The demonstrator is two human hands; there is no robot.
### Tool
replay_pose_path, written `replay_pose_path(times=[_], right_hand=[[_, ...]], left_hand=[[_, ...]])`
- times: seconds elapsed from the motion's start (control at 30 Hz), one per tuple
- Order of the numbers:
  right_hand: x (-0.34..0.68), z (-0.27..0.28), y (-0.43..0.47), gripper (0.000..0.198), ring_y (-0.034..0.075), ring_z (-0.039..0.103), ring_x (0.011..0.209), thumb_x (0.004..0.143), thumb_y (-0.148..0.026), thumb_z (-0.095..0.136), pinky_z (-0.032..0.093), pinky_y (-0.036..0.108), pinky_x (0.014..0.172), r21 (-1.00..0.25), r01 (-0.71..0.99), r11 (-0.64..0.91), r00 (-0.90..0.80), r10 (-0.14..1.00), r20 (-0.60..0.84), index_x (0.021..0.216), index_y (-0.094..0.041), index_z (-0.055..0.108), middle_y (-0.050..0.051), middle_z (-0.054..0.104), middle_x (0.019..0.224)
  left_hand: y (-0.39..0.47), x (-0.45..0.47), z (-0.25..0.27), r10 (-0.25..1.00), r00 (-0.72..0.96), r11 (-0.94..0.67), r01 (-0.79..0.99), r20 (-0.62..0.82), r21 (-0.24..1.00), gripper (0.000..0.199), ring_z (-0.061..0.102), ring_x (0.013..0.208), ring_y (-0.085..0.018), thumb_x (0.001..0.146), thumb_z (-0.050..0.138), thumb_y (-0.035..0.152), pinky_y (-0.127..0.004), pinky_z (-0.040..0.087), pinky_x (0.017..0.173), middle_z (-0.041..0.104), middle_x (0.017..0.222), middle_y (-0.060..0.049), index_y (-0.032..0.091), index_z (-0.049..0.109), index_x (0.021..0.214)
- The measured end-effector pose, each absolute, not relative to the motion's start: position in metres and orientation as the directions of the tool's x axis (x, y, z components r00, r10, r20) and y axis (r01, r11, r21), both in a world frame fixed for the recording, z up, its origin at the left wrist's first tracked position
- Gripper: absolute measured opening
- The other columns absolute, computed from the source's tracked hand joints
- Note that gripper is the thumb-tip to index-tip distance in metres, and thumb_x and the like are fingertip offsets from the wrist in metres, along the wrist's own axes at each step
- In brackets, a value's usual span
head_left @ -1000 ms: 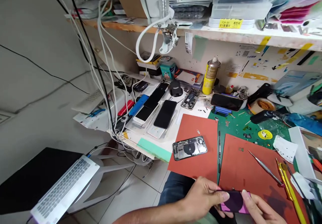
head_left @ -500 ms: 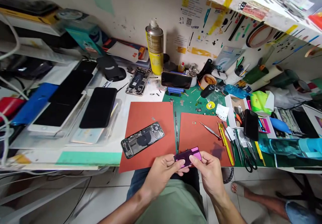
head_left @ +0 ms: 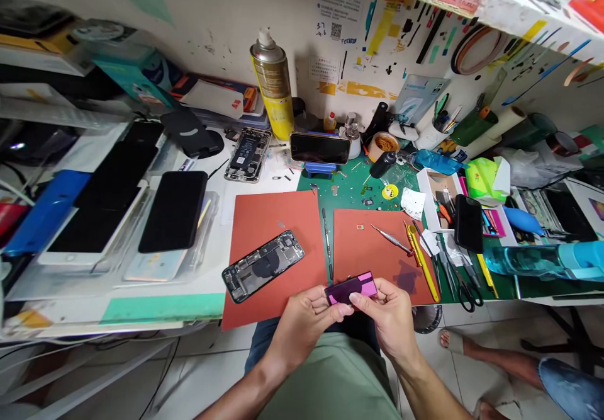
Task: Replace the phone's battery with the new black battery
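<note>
Between my hands, over the table's front edge, is a black phone battery [head_left: 340, 290] with pink film on it. My left hand [head_left: 304, 319] pinches its left end, the thumb lying along the lower edge. My right hand [head_left: 391, 319] grips the right end, its thumb pressed on the front face. An opened phone housing [head_left: 268, 266] with a bare interior lies tilted on the left red mat [head_left: 264, 212]. A thin metal pick tool [head_left: 328, 244] rests between the mats. On the right red mat [head_left: 346, 253] lie a small SIM tray [head_left: 360, 227] and tweezers [head_left: 389, 237].
Yellow-handled tools [head_left: 422, 262] and black scissors [head_left: 468, 295] lie at the right. Beyond the mats are a propped phone [head_left: 319, 148], a yellow spray can [head_left: 274, 86] and another opened phone [head_left: 248, 155]. Several phones and screens, including a black one [head_left: 173, 212], lie left.
My left thumb has slid down off the battery's face toward its lower edge, and my right thumb has shifted left. The whole view has turned slightly.
</note>
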State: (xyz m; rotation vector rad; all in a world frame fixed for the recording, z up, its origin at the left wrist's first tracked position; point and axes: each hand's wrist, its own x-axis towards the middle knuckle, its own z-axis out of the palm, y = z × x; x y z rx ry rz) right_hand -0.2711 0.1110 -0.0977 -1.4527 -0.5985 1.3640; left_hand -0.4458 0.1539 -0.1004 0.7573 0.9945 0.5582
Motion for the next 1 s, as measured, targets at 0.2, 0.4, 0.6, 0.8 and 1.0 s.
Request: replay_pose_path(times=[0.2,0.4,0.6,0.8,1.0], right_hand=[[-0.271,-0.094,0.104,0.035,0.022,0.076,0.079,0.082,-0.052,0.092,0.062,0.034,0.079,-0.894,-0.238,-0.380,0.172,0.889,-0.424,0.094,-0.019,0.086,0.008,0.084,0.087],[-0.272,-0.090,0.092,0.034,0.028,0.078,0.085,0.083,-0.052,0.091,0.064,0.038,0.082,-0.886,-0.221,-0.407,0.181,0.876,-0.448,0.095,-0.020,0.087,0.009,0.085,0.090],[-0.268,-0.098,0.083,0.035,0.025,0.075,0.079,0.084,-0.052,0.091,0.062,0.034,0.077,-0.902,-0.162,-0.401,0.217,0.877,-0.429,0.094,-0.019,0.088,0.009,0.083,0.087],[-0.268,-0.096,0.081,0.027,0.025,0.077,0.076,0.093,-0.048,0.083,0.064,0.034,0.074,-0.939,-0.045,-0.340,0.216,0.915,-0.342,0.098,-0.022,0.090,0.008,0.085,0.088],[-0.256,-0.088,0.086,0.037,0.029,0.083,0.103,0.100,-0.014,0.069,0.065,0.041,0.089,-0.594,0.713,0.373,0.024,0.833,0.552,0.125,-0.035,0.084,0.007,0.085,0.121]], left_hand=[[0.156,-0.454,-0.100,0.703,0.479,0.623,-0.058,-0.525,0.780,0.055,0.077,0.080,-0.026,0.076,0.089,0.069,-0.032,0.059,0.075,0.082,0.081,-0.011,0.015,0.083,0.088],[0.150,-0.458,-0.098,0.762,0.413,0.582,-0.099,-0.499,0.807,0.049,0.068,0.073,-0.018,0.080,0.087,0.066,-0.027,0.053,0.072,0.076,0.075,-0.005,0.018,0.078,0.076],[0.144,-0.459,-0.097,0.777,0.403,0.573,-0.133,-0.484,0.809,0.050,0.066,0.072,-0.019,0.080,0.088,0.066,-0.028,0.052,0.071,0.076,0.076,-0.006,0.017,0.079,0.077],[0.147,-0.460,-0.097,0.786,0.404,0.557,-0.133,-0.468,0.820,0.051,0.071,0.075,-0.021,0.083,0.085,0.067,-0.030,0.056,0.077,0.079,0.077,-0.008,0.017,0.080,0.074],[0.155,-0.458,-0.091,0.771,0.349,0.631,-0.305,-0.533,0.713,0.076,0.078,0.089,-0.028,0.081,0.075,0.085,-0.040,0.061,0.088,0.082,0.096,-0.017,0.012,0.081,0.101]])
